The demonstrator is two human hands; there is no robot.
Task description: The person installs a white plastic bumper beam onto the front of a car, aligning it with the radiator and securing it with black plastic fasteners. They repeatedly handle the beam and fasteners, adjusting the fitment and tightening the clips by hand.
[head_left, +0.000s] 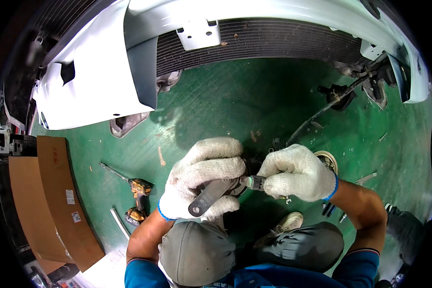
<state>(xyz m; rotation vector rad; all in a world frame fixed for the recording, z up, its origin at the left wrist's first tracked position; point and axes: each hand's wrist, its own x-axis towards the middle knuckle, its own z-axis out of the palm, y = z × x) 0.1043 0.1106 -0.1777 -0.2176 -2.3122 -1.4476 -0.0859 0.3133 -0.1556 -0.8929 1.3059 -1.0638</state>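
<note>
My left hand (201, 175), in a white knit glove, is closed around a car horn with a flat grey metal bracket (209, 198) that has a hole at its end. The horn's dark round body is mostly hidden behind the fingers. My right hand (300, 174), gloved likewise, pinches a dark wiring plug (258, 183). The plug meets a pale green-grey socket on the horn, between the two hands; whether it is fully seated I cannot tell. Both hands are held above my bent knees.
Across the top runs a car front with a white body panel (93, 67), a bumper beam (254, 10) and a radiator (273, 41). On the green floor lie a cordless drill (139, 189), a cardboard box (48, 201) and a round-rimmed object (332, 158). A dark harness (305, 126) hangs at right.
</note>
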